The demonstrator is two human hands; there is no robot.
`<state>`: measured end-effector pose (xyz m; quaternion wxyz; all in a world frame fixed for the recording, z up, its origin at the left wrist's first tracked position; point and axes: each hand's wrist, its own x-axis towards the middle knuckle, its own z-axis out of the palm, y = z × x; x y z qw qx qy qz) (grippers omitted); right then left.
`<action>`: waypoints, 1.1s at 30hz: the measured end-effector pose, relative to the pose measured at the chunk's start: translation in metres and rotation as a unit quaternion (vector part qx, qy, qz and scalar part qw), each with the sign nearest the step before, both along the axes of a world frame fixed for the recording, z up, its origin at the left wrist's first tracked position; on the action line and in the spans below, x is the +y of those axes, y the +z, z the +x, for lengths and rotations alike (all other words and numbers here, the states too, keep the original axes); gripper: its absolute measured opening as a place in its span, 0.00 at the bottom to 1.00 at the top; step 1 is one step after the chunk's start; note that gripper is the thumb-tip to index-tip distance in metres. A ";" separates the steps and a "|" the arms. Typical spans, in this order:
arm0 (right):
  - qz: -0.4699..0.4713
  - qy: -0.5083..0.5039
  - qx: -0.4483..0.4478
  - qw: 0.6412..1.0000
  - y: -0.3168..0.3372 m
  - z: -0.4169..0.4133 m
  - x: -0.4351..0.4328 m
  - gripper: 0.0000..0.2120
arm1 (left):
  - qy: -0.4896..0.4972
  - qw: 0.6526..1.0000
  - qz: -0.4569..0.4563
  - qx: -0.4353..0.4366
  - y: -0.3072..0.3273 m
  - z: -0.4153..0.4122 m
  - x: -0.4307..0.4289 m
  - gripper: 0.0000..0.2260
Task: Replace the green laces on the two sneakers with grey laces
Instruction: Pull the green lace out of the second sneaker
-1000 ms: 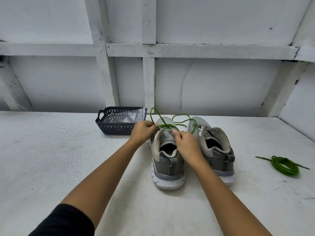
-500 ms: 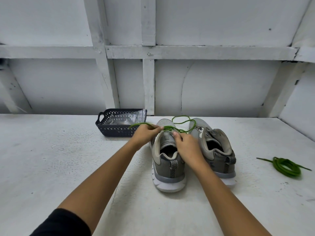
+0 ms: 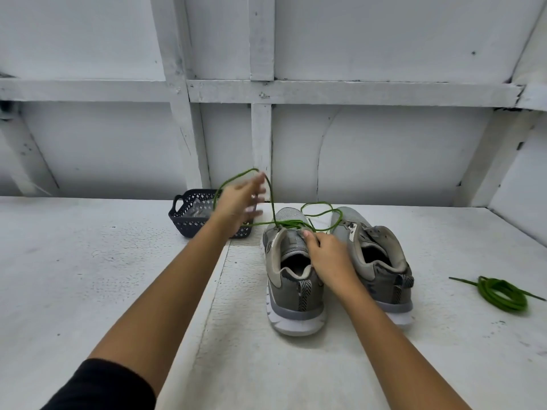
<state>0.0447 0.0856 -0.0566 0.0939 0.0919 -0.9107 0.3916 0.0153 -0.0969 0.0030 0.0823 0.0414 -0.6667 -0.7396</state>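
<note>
Two grey sneakers stand side by side, heels toward me. The left sneaker [image 3: 296, 294] still carries a loose green lace [image 3: 321, 213] that runs from its top eyelets in wide loops over both toes. My left hand [image 3: 239, 202] is lifted above and left of that shoe, blurred, fingers spread and straight, with a loop of the lace arching over its fingertips. My right hand [image 3: 328, 258] rests on the left sneaker's tongue, with the thumb and curled fingers gripping it at the top eyelets. The right sneaker [image 3: 381, 261] shows no lace. A coiled green lace [image 3: 500, 294] lies on the table at right.
A dark plastic basket [image 3: 189, 223] with a clear bag [image 3: 199, 208] inside stands at the back, just left of the shoes and behind my left hand. The white table [image 3: 88, 276] ends at a white panelled wall close behind the shoes.
My left hand has left the shoe's eyelets and swung up and to the left, drawing a long loop of green lace out with it. My right hand stayed on the tongue.
</note>
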 end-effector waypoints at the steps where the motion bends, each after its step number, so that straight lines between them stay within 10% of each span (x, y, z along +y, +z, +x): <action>1: 0.001 0.000 0.001 1.000 0.000 0.000 0.000 0.20 | -0.013 0.995 -0.093 -0.041 -0.010 0.001 0.004 0.14; 9: 0.004 0.003 0.015 1.000 0.001 -0.002 -0.001 0.20 | 0.050 0.948 -0.314 0.001 -0.055 -0.006 0.023 0.10; 18: 0.000 0.007 0.006 1.000 -0.001 -0.001 0.000 0.18 | 0.196 0.978 0.026 0.062 -0.002 -0.008 -0.011 0.06; 24: -0.002 0.002 0.015 1.000 0.000 0.000 0.000 0.19 | 0.034 0.973 -0.203 -0.104 -0.054 -0.008 0.013 0.11; 33: -0.001 0.008 0.023 1.000 -0.003 -0.003 0.000 0.20 | 0.092 0.960 -0.263 -0.008 -0.052 -0.013 0.020 0.02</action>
